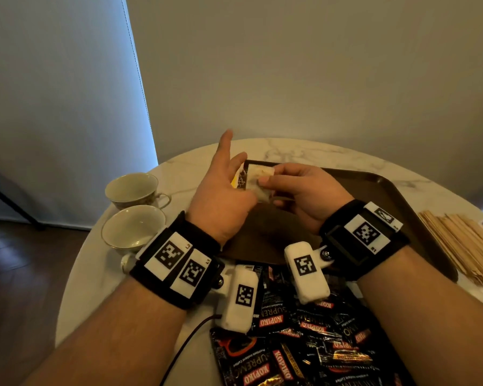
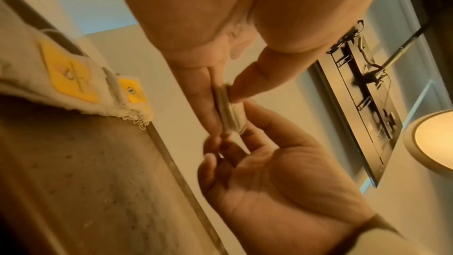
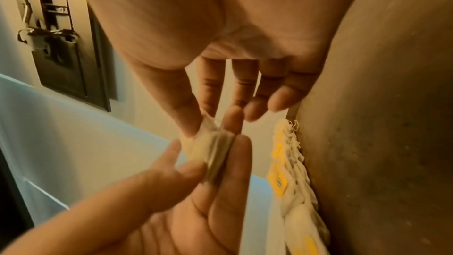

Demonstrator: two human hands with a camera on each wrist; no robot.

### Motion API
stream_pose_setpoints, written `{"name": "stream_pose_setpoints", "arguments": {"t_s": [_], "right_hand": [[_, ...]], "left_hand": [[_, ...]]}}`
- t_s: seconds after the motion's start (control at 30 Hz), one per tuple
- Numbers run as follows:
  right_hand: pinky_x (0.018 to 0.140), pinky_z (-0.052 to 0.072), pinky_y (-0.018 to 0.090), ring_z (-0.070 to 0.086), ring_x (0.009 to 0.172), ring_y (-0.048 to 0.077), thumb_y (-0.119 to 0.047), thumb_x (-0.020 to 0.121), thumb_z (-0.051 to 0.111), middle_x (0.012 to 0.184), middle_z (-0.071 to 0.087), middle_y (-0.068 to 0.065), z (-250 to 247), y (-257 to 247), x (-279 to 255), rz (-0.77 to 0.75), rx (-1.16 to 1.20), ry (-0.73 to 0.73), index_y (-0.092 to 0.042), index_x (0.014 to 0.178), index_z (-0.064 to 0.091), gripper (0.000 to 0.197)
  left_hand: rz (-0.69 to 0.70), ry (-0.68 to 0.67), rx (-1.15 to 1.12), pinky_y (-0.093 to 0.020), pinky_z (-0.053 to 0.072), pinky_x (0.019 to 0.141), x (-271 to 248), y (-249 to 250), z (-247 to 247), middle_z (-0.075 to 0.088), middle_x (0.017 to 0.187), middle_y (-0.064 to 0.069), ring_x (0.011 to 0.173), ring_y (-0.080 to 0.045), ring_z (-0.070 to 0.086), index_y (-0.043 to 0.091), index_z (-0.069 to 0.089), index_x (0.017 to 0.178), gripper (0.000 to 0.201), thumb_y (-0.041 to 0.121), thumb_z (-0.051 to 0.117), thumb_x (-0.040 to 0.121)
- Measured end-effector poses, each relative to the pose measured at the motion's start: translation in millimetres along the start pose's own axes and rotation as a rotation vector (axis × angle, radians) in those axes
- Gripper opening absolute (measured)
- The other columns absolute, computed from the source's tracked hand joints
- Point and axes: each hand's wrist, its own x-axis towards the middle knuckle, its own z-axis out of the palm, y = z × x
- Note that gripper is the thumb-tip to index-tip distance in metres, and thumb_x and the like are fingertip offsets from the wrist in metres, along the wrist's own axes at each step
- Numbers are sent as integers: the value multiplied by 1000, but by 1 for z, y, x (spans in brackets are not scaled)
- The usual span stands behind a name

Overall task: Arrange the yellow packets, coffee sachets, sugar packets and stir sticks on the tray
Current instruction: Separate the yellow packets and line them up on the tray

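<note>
Both hands hold one small stack of white tea bags (image 1: 258, 181) above the tray (image 1: 379, 190). Left hand (image 1: 221, 201) pinches it w/ thumb, other fingers straight. Right hand (image 1: 304, 190) pinches the other end. Yellow packets (image 2: 71, 77) lie in a row at the tray's far left edge. Coffee sachets (image 1: 304, 338) near the wrists, stir sticks (image 1: 463, 240) right of tray, two cups (image 1: 133, 207) at left.

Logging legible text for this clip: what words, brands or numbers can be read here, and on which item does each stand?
"KOPIKO": red labels on the black coffee sachets, many upside down.
"SUPREME": the same sachets, partly cut off.
"Premium Instant Coffee": small print there, barely legible.
"L" with a digit: corner of the left wrist tags, digit too small.
Yellow tags on the tea bags: a logo, text blurred.
Right wrist tags: corner print too small.
</note>
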Motion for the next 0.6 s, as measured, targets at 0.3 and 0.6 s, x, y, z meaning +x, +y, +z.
{"name": "stream_pose_setpoints", "arguments": {"t_s": [0.3,0.6], "right_hand": [[60,42,29,51,60,12,-13,88,77,78,59,6,-3,1,4,-101,20,167,-12,93,65,13],[71,47,31,61,86,14,-21,99,64,101,75,3,4,-2,-2,-222,-78,8,-19,103,75,13]], "left_hand": [[181,242,169,-32,60,77,6,-2,-5,75,95,5,83,-10,71,26,72,98,32,-2,74,83],[163,191,165,-41,63,84,4,-2,-4,77,92,1,87,-16,74,19,74,101,19,14,82,84]]}}
